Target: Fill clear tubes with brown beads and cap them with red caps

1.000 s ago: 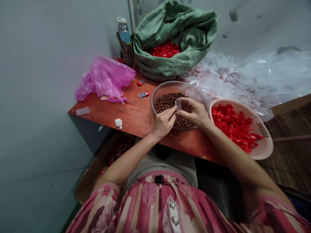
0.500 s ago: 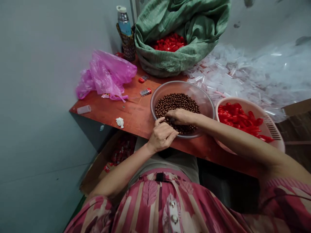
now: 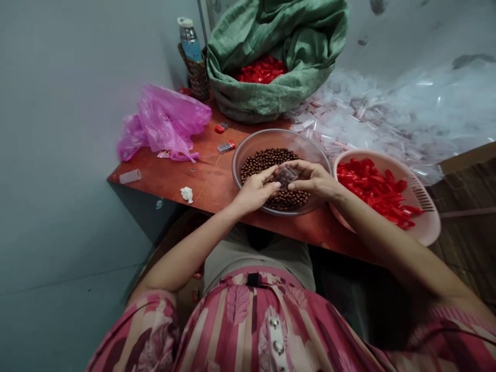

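Observation:
Above a translucent basin (image 3: 242, 150) of small brown beads (image 3: 267, 160), I have a small clear plastic container (image 3: 285, 177) between my two hands. It looks dark inside, as if beads are in it. My right hand (image 3: 315, 180) grips it from the right, with thumb and fingers along its sides. From the left, the thumb and fingertips of my left hand (image 3: 256, 192) close on its other end. My fingers cover part of the container. Just to the right of the basin stands a pink plastic basket (image 3: 430, 232) of red caps (image 3: 372, 181).
A green sack (image 3: 256, 101) with red pieces stands at the back. Many clear plastic containers (image 3: 360, 113) are heaped on the right. On the left lie a pink bag (image 3: 166, 119), two small red-capped containers (image 3: 226, 147), a clear tube (image 3: 130, 176) and crumpled tissue (image 3: 186, 195). A bottle (image 3: 189, 41) stands behind.
My right hand has come up out of the beads and now shows the clear container. My left hand has risen from the basin's near rim and opened its grip around the container's end.

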`<state>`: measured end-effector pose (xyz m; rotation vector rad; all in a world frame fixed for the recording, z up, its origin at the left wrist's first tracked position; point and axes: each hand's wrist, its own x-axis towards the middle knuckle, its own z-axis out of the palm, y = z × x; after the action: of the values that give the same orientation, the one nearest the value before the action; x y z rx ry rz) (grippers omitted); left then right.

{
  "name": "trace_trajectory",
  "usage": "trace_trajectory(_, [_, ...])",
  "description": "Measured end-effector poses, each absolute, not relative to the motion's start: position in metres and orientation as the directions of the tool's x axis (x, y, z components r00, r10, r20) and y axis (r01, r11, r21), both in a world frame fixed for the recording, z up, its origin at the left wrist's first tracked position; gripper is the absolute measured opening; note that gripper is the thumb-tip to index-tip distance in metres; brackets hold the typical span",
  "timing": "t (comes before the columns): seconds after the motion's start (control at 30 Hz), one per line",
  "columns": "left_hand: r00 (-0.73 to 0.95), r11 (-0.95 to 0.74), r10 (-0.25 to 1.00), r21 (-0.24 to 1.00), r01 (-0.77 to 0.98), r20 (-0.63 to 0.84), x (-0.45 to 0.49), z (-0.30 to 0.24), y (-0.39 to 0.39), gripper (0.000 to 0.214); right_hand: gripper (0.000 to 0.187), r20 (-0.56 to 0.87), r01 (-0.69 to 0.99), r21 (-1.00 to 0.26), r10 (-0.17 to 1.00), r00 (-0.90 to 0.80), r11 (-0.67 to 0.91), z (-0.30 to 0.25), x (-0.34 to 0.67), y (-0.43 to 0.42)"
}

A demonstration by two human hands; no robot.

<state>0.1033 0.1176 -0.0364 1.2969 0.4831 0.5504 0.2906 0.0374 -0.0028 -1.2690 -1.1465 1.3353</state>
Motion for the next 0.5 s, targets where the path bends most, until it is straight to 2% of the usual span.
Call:
trace_trajectory(0.07, [0.831, 0.322, 0.553, 0.936, -0.143, -0.063, 0.114, -0.033, 0.116, 0.061, 0.049, -0.096, -0.017, -0.995, 0.995, 0.027, -0.096, -0.005, 0.291, 0.034])
trace_trajectory(0.13, [0.85, 0.372, 0.522, 0.915, -0.156, -0.067, 0.12, -0.03, 0.112, 0.062, 0.048, -0.061, 0.023, -0.998, 0.994, 0.094, -0.063, -0.007, 0.288, 0.028])
trace_trajectory(0.27, [0.826, 0.379, 0.558, 0.91, -0.169, -0.08, 0.124, -0.026, 0.105, 0.053, 0.053, 0.016, 0.168, -0.986, 0.98, 0.2, -0.018, 0.0, 0.292, 0.006])
trace_trajectory(0.33, [0.805, 0.414, 0.583, 0.892, -0.178, -0.11, 0.122, -0.026, 0.103, 0.048, 0.048, 0.062, 0.297, -0.955, 0.956, 0.287, -0.027, 0.01, 0.311, -0.011])
trace_trajectory(0.4, [0.798, 0.454, 0.585, 0.873, -0.176, -0.144, 0.119, -0.026, 0.102, 0.045, 0.033, 0.139, 0.494, -0.863, 0.889, 0.436, -0.108, 0.021, 0.345, -0.032])
trace_trajectory(0.5, [0.787, 0.487, 0.588, 0.858, -0.163, -0.184, 0.118, -0.025, 0.102, 0.042, 0.019, 0.19, 0.707, -0.575, 0.774, 0.605, -0.411, 0.031, 0.406, -0.064])
